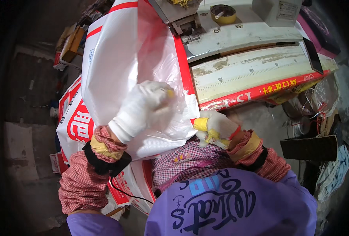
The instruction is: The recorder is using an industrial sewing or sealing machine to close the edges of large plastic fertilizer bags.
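A large white and red woven plastic sack lies across my lap and up against the sewing machine. A clear plastic liner shows at its opening. Over the liner, my left hand is closed in a white knit glove with yellow tape at a fingertip. It is slightly blurred, and whatever its fingers hold is hidden. At the sack's lower right corner, my right hand, gloved with yellow tape around its fingers, pinches the red-bordered edge.
The machine's pale worktable has a worn ruler scale and red tape along its front. A tape roll sits on the machine bed, a dark phone-like slab at the right. Cardboard boxes stand left; a dark tray is at right.
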Available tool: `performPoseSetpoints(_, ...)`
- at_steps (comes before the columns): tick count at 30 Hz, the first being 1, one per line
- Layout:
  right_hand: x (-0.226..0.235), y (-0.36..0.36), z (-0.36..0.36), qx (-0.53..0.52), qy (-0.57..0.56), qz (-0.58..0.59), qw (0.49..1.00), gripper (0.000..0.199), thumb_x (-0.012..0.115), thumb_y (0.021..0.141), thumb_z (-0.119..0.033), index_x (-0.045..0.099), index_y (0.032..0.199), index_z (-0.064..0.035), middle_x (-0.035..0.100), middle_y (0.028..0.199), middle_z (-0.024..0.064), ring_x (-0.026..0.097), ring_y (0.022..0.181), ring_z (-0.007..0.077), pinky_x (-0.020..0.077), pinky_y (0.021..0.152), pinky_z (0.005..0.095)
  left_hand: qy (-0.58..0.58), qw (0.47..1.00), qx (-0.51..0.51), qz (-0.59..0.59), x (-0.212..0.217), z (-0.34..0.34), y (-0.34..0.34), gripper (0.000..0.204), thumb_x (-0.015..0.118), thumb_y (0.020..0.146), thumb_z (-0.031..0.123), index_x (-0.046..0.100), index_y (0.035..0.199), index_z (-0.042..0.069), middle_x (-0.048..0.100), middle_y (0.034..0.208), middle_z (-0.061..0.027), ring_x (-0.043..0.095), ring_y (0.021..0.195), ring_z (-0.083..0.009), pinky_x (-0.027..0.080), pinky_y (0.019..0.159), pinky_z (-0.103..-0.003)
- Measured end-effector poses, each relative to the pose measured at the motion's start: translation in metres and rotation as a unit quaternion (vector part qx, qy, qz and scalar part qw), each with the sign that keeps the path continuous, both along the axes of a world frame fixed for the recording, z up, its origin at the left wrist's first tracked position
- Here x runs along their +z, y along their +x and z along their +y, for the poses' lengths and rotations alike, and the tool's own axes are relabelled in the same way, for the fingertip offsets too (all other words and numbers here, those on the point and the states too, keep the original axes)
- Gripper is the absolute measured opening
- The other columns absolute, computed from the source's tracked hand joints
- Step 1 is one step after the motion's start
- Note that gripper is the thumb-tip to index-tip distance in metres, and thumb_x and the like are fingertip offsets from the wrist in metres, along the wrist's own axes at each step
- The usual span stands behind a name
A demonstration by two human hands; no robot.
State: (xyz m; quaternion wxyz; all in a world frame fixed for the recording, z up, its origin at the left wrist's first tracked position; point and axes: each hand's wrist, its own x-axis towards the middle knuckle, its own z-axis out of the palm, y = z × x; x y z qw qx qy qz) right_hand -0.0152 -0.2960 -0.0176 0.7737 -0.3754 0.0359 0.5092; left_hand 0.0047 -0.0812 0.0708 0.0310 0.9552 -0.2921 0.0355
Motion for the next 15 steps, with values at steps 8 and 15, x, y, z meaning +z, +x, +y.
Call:
performPoseSetpoints(8,-0.011,0.003,0.004,0.014,0.056,-0.019,0.998,0.01,0.051,0.081,-0.011,0.052,0.083,-0.0021,0.044,0.059,0.0035,0.042,0.045,0.0132,0.0393,0.045,0.0291,-0.025,0.995,0.094,0.013,-0.041,-0.041,0.012,0.011,0.057,0.064,0.013,0.053,0.064,0.002,0.053,0.068,-0.0148,0.054,0.068,-0.0297,0.043,0.061,-0.036)
performPoseSetpoints(15,0.002,0.004,0.01,-0.042,-0.085,-0.178,0.979,0.026,0.049,0.087,-0.027,0.054,0.094,-0.0027,0.05,0.064,0.0022,0.048,0.05,0.0102,0.0407,0.048,0.0226,-0.182,0.982,0.044,-0.012,-0.054,-0.042,0.0,0.008,0.06,0.067,0.012,0.057,0.068,0.004,0.055,0.068,-0.0102,0.053,0.072,-0.0279,0.044,0.068,-0.034)
